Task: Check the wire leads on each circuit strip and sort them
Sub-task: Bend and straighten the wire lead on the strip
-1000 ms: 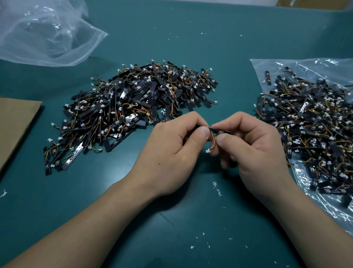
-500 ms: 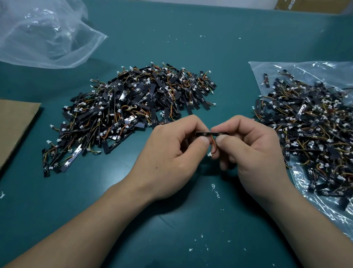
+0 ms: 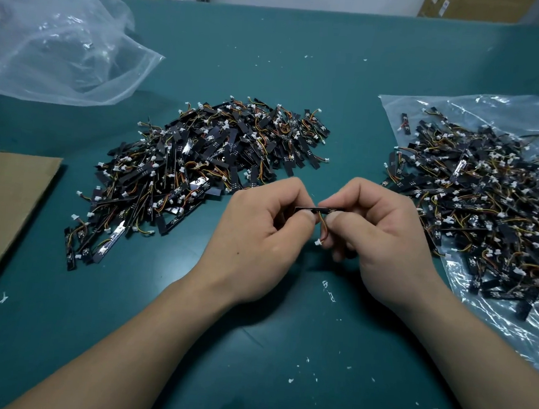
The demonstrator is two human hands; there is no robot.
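Note:
A thin black circuit strip (image 3: 313, 209) is held level between both hands over the middle of the green table. My left hand (image 3: 259, 239) pinches its left end and my right hand (image 3: 378, 242) pinches its right end. Orange and yellow wire leads (image 3: 322, 232) with a white plug hang down from the strip between my thumbs. A large pile of strips (image 3: 200, 169) lies on the bare table to the left. A second pile of strips (image 3: 484, 202) lies on a clear plastic bag (image 3: 510, 329) at the right.
A crumpled clear plastic bag (image 3: 61, 49) sits at the far left. A sheet of brown cardboard (image 3: 0, 202) lies at the left edge. Small white scraps (image 3: 329, 291) dot the green table (image 3: 280, 382) near my wrists.
Both hands have kept hold of the same strip and barely shifted. The view has tilted slightly, so the piles sit a little lower in frame.

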